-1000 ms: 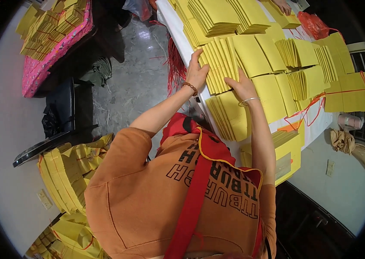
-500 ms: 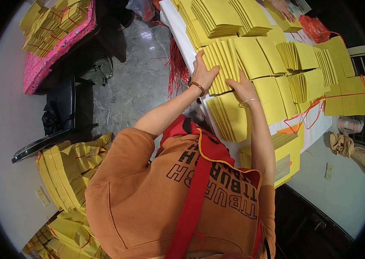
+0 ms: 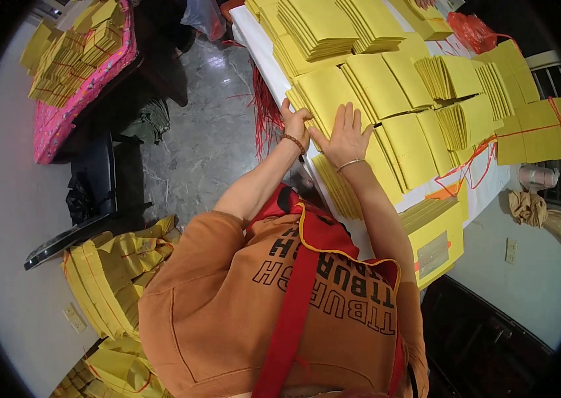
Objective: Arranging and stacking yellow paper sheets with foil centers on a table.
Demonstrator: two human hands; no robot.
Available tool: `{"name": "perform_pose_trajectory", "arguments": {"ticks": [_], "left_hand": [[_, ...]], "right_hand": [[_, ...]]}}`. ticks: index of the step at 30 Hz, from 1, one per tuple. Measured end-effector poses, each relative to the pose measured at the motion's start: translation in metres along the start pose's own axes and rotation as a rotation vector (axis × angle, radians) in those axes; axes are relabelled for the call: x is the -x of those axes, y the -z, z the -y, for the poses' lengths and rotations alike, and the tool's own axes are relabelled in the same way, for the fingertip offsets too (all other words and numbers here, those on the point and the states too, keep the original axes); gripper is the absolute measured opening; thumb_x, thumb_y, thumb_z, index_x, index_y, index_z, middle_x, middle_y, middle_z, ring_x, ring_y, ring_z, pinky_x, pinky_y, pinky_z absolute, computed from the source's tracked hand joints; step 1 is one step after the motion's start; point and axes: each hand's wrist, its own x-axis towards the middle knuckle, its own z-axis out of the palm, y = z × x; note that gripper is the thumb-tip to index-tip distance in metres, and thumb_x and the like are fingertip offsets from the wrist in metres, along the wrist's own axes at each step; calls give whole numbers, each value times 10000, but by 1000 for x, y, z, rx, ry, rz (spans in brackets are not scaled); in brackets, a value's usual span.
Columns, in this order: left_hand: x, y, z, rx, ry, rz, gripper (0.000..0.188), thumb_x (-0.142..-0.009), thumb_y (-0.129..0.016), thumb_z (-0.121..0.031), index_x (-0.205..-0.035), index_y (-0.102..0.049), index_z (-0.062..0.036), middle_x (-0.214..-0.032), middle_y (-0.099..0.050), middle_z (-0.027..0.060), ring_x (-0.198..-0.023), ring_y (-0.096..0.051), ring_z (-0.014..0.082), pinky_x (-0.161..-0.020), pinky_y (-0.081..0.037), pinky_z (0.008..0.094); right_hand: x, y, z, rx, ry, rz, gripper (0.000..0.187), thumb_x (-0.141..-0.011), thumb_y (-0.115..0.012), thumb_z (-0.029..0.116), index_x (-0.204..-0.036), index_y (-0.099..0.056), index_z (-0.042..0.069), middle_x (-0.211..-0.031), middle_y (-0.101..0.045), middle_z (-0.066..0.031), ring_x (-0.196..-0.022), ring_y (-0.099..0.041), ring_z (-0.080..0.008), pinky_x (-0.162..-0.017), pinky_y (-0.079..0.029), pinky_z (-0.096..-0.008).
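Observation:
Yellow folded paper pieces lie overlapped in a row at the left side of the table, their broad faces up. My right hand rests palm down on them, fingers stretched out and spread. At their left edge is my left hand, thumb and forefinger apart, touching the ends of the pieces. Part of the left fingers is hidden by the stack's edge. Closer to me, another yellow stack lies partly under my right wrist.
More yellow stacks cover the white-topped table. Red string hangs off its left edge. A tied yellow bundle and a red plastic bag are at the right. Left stand a black chair and a pink-covered table.
The pieces that stood in ridges between my hands now lie flatter and overlapped. My right hand has gone from gripping their side to lying flat on top. Another person's hand has mostly left view.

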Motion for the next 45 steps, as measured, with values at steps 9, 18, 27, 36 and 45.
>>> {"name": "perform_pose_trajectory", "arguments": {"ticks": [9,18,27,36,45], "left_hand": [[-32,34,-22,-804,-213,37,711,-820,-477,-331,-1385,-237,26,-1404,-271,278,-1291,-313,360,-1047,-260,392],[-4,-34,7,-758,-172,-166,842,-879,-400,-542,-1432,-69,0,-1464,-52,294,-1373,-77,386,-1113,-101,393],[16,-51,-9,-456,-101,-119,1005,-736,-722,-255,-1399,-28,45,-1334,-355,216,-1162,-443,314,-948,-401,390],[-9,-32,-8,-372,10,-250,1035,-618,-806,-71,-1376,-105,11,-1288,-410,215,-1028,-552,325,-820,-514,407],[-18,-25,7,-632,-196,-333,883,-637,-760,-103,-1336,-231,8,-1242,-452,226,-999,-563,341,-792,-514,398]], "right_hand": [[-7,-4,3,68,-59,89,842,-841,-386,626,-1389,-246,2,-1466,-216,-178,-1341,-214,-373,-1008,-154,-650],[18,20,-23,-248,144,-238,660,-796,-565,475,-1249,-472,4,-1374,-361,-225,-1293,-305,-367,-1021,-227,-543],[113,35,-33,-480,124,-211,518,-812,-594,371,-1215,-518,54,-1324,-415,-194,-1244,-351,-366,-997,-270,-513],[115,-22,-55,-331,48,-131,559,-811,-570,422,-1287,-470,146,-1373,-401,-90,-1293,-318,-285,-1038,-188,-542],[116,-24,-51,-332,103,-130,598,-813,-570,418,-1331,-418,160,-1412,-347,-89,-1330,-257,-271,-1070,-126,-523]]}}
